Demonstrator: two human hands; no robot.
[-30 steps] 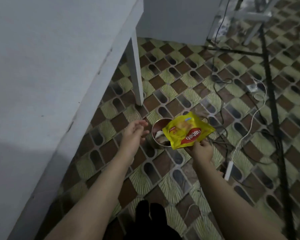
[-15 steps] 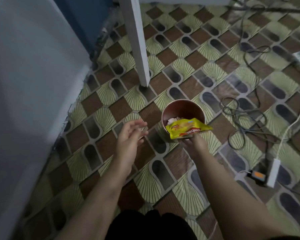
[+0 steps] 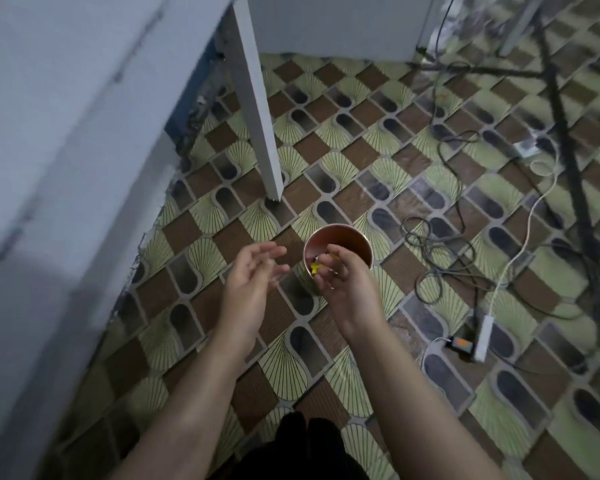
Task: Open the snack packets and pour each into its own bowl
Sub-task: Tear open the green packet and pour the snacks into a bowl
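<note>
A round reddish-brown bowl [image 3: 347, 237] stands on the patterned floor. My right hand [image 3: 343, 282] hovers over its near rim with the fingers curled downward. Only a small corner of the yellow snack packet [image 3: 314, 268] shows at those fingertips; the hand hides the rest, and it seems to pinch the packet inside the bowl's mouth. My left hand [image 3: 248, 285] floats to the left of the bowl with relaxed, spread fingers and holds nothing. The bowl's contents are mostly covered.
A white table [image 3: 66, 133] fills the left side, and its leg [image 3: 260, 133] stands just behind the bowl. Tangled cables [image 3: 440, 251], a white power strip [image 3: 484, 337] and an adapter [image 3: 459, 342] lie on the floor to the right.
My right hand moved forward over the bowl and turned downward, so the yellow packet, flat above the rim before, is now almost wholly hidden. My left hand stays open beside it.
</note>
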